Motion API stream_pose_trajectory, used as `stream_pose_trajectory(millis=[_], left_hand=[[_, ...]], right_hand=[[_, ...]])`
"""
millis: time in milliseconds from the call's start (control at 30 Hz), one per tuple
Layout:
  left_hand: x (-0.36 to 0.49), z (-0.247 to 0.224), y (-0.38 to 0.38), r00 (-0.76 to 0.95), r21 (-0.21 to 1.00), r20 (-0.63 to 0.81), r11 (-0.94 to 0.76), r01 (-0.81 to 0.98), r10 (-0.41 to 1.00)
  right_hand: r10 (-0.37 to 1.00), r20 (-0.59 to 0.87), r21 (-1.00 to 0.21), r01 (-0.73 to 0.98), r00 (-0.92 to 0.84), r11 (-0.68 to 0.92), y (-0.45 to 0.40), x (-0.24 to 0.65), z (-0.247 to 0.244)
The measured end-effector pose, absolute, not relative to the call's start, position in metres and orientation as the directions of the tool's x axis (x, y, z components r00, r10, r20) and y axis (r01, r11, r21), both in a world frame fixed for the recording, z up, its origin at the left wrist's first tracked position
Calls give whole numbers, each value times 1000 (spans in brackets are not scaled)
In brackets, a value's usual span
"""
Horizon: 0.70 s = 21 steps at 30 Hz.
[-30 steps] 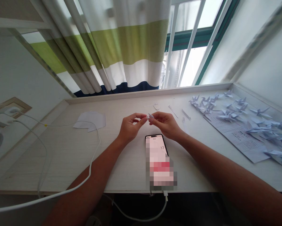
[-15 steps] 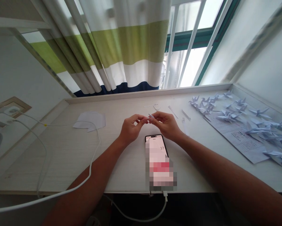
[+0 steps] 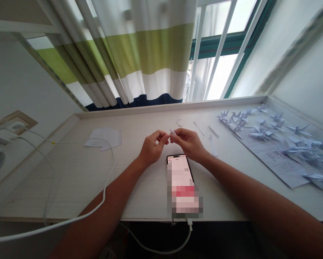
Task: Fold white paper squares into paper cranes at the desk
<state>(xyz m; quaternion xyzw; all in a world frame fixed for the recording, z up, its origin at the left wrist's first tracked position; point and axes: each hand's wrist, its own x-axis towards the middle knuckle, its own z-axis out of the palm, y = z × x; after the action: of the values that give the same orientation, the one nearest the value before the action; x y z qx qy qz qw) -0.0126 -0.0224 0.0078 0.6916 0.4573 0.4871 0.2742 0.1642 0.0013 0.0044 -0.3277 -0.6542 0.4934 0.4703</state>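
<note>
My left hand (image 3: 153, 148) and my right hand (image 3: 189, 144) meet above the middle of a pale wood-grain desk (image 3: 69, 183). Their fingertips pinch a small folded piece of white paper (image 3: 172, 132) between them. Most of that paper is hidden by my fingers. Just below my hands lies a smartphone (image 3: 181, 183) with its screen up, showing ":38" above a pixelated area. Neither hand touches the phone.
Many white origami cranes (image 3: 269, 135) rest on a printed sheet (image 3: 269, 158) at the right. Paper strips (image 3: 198, 128) and a white paper piece (image 3: 103, 139) lie on the desk. White cables run from a wall socket (image 3: 14, 125) and the phone.
The phone's number has changed from 37 to 38. My hands have shifted only slightly, still pinching the paper, and the view has moved a little.
</note>
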Motion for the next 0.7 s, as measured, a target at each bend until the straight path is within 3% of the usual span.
stream_pose_trajectory(millis=[333,533,700], left_hand=[[-17,4,-16,92,854,408,-415,314,908],[-24,5,-12,190,908,263,-309,283,946],[-26,4,-11,249,969,190,-222,105,950]], right_hand=[[904,280,-960,-95,-324,264,3,166,0],[897,267,-961,-32,-353,273,2,171,5],[888,235,-972,-89,-396,218,3,174,10]])
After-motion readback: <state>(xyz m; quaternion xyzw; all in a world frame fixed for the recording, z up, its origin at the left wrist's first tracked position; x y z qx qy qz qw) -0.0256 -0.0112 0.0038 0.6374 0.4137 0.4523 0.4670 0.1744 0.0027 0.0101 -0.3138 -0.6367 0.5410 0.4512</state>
